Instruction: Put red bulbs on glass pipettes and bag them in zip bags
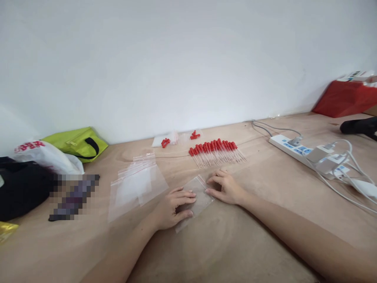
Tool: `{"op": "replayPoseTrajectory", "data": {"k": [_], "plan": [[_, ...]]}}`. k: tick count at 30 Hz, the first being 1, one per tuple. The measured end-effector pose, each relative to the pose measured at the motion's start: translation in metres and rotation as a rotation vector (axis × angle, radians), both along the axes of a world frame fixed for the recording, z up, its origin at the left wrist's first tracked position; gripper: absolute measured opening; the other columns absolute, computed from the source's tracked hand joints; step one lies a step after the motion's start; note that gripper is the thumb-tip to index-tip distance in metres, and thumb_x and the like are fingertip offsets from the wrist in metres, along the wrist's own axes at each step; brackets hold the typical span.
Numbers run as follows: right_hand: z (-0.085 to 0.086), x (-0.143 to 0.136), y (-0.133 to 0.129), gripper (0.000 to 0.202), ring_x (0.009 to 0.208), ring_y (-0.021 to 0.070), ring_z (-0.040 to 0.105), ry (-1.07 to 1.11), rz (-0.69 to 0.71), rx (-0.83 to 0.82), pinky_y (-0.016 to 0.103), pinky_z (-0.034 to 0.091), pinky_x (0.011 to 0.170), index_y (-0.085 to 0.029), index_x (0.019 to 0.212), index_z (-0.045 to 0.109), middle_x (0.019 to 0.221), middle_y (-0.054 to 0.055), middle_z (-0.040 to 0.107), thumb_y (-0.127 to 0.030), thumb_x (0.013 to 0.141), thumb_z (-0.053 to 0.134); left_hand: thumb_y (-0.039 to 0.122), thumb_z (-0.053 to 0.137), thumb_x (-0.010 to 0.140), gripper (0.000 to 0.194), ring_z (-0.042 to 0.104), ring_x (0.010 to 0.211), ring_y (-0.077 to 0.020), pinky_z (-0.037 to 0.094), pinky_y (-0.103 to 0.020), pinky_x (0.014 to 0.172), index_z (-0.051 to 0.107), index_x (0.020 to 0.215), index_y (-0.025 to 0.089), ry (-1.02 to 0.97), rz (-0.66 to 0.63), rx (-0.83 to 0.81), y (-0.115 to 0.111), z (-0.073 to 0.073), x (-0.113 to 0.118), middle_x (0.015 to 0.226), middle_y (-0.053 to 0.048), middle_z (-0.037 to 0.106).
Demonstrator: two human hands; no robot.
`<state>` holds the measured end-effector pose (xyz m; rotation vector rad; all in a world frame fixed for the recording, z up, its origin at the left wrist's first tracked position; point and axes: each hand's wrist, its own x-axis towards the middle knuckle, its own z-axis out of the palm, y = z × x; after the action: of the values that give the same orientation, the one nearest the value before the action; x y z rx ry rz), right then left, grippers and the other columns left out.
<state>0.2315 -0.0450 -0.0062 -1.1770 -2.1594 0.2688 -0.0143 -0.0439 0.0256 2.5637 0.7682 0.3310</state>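
Note:
A clear zip bag [196,204] lies flat on the table between my hands. My left hand [176,206] rests on its left side, fingers stretched out and thumb apart. At the zip end, my right hand [225,188] touches the bag's edge with bent fingers and thumb spaced apart. Just beyond lies a row of thin clear droppers [216,152] with red bulbs, packed side by side. To the left a fanned stack of clear zip bags [134,186] is spread out. Near the wall are two bags with red-bulbed droppers, one on the left [165,142] and one on the right [194,135].
On the right stands a white power strip [303,151] with chargers and cables, behind it a red bag [344,98] and a black object [357,125]. A lime-green pouch [76,141], white plastic bag [48,157] and black bag [25,190] sit left. A wall closes the back.

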Motion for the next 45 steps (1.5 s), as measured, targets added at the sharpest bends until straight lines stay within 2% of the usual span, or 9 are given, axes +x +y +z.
{"op": "replayPoseTrajectory", "data": {"k": [7,11,15,19,26,30,34,38,45], "plan": [[0.005,0.008,-0.003,0.033,0.085,0.0184,0.05,-0.049,0.166,-0.006,0.036,0.037,0.077,-0.021,0.092,0.065,0.092,0.007,0.058,-0.047,0.071,0.06,0.036,0.054,0.077,0.036,0.046,0.116,-0.0204,0.027,-0.042,0.102,0.057,0.112,0.026,0.005,-0.095,0.059,0.019,0.003,0.008,0.12,-0.004,0.056],[0.009,0.011,-0.002,0.034,0.09,0.0189,0.053,-0.062,0.322,-0.008,0.037,0.037,0.081,-0.021,0.093,0.066,0.094,0.007,0.062,-0.048,0.073,0.057,0.038,0.053,0.079,0.028,0.048,0.11,-0.0239,0.034,-0.045,0.096,0.062,0.104,0.029,0.083,0.034,0.219,0.009,0.003,0.005,0.118,-0.003,0.056],[0.013,0.011,-0.003,0.038,0.104,0.0208,0.05,-0.09,0.433,-0.009,0.038,0.035,0.088,-0.02,0.1,0.064,0.101,0.008,0.063,-0.047,0.074,0.056,0.028,0.04,0.087,0.031,0.047,0.112,-0.0207,0.041,-0.039,0.093,0.056,0.113,0.025,0.117,0.219,0.214,-0.001,-0.002,0.003,0.123,-0.004,0.052],[0.013,0.008,-0.005,0.044,0.114,0.0223,0.044,-0.13,0.419,-0.001,0.042,0.029,0.095,-0.02,0.109,0.059,0.11,0.008,0.061,-0.048,0.075,0.055,0.029,0.036,0.089,0.035,0.04,0.12,-0.0196,0.036,-0.04,0.099,0.051,0.119,0.023,0.104,0.275,0.201,0.0,-0.01,0.006,0.129,-0.004,0.046],[0.012,0.005,-0.005,0.05,0.106,0.0207,0.049,-0.175,0.398,0.025,0.038,0.034,0.089,-0.019,0.122,0.047,0.111,0.011,0.057,-0.045,0.079,0.05,0.028,0.034,0.089,0.038,0.039,0.119,-0.0211,0.034,-0.042,0.099,0.046,0.124,0.021,0.11,0.26,0.237,0.003,-0.013,0.007,0.128,-0.006,0.047],[0.01,0.004,-0.005,0.046,0.096,0.0206,0.05,-0.196,0.317,0.061,0.037,0.037,0.083,-0.02,0.119,0.05,0.104,0.01,0.057,-0.042,0.079,0.051,0.021,0.032,0.088,0.043,0.037,0.118,-0.0225,0.033,-0.045,0.097,0.036,0.13,0.028,0.13,0.204,0.296,0.001,-0.011,0.007,0.128,-0.006,0.044],[0.008,0.005,-0.004,0.032,0.087,0.0188,0.052,-0.188,0.234,0.106,0.036,0.038,0.077,-0.021,0.109,0.057,0.096,0.009,0.058,-0.034,0.082,0.047,0.016,0.034,0.086,0.046,0.034,0.118,-0.0249,0.031,-0.049,0.096,0.04,0.126,0.038,0.209,0.166,0.302,0.001,-0.007,0.007,0.129,-0.004,0.041],[0.006,0.005,-0.002,0.028,0.097,0.0185,0.051,-0.148,0.313,0.109,0.035,0.038,0.082,-0.023,0.107,0.059,0.101,0.008,0.06,-0.027,0.083,0.045,0.017,0.034,0.087,0.043,0.03,0.121,-0.0256,0.029,-0.051,0.097,0.045,0.122,0.04,0.221,0.167,0.261,0.002,-0.006,0.008,0.131,-0.002,0.039],[0.01,0.006,-0.001,0.037,0.113,0.018,0.046,-0.139,0.429,-0.03,0.038,0.031,0.096,-0.018,0.113,0.055,0.109,0.008,0.061,-0.033,0.08,0.051,0.03,0.034,0.089,0.038,0.031,0.123,-0.0226,0.027,-0.046,0.101,0.043,0.125,0.026,0.212,0.214,0.21,0.005,-0.009,0.005,0.132,-0.004,0.042]]}}
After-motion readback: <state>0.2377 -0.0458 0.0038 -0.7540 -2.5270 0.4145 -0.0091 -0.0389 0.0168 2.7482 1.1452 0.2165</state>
